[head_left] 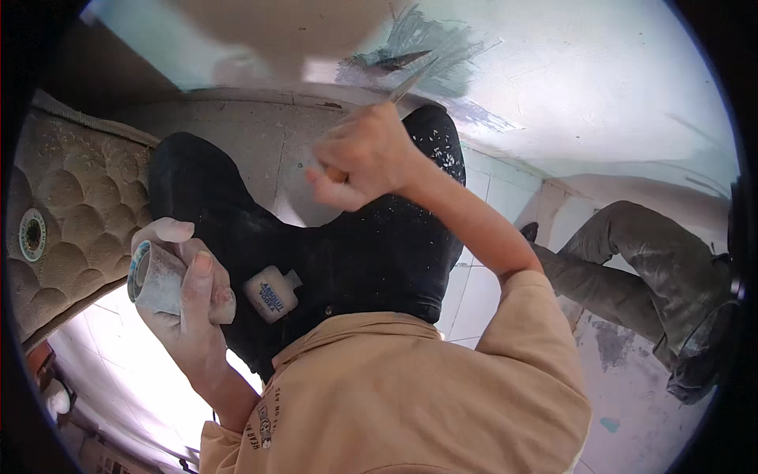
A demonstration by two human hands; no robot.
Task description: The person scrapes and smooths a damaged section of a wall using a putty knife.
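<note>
My right hand [367, 154] is closed round the handle of a putty knife [409, 83], raised over my right thigh. Its thin metal blade points up toward the wall, in front of a rough grey patch [442, 51]. The hand is slightly blurred, and a bit of orange handle shows below the fist. At the lower left, my left hand [193, 288] grips a small whitish cup [158, 280], coated in dust and tilted, with blue on its rim. What is inside the cup cannot be made out. White dust covers the left fingers.
My black trousers [379, 245] carry white flakes and a bottle-shaped patch [271, 294]. On the left stands a quilted, dusty mattress [79, 189]. At the right are another person's grey-brown trouser legs [632, 253] and a dark shoe [699, 359]. The pale wall [584, 95] meets a tiled floor.
</note>
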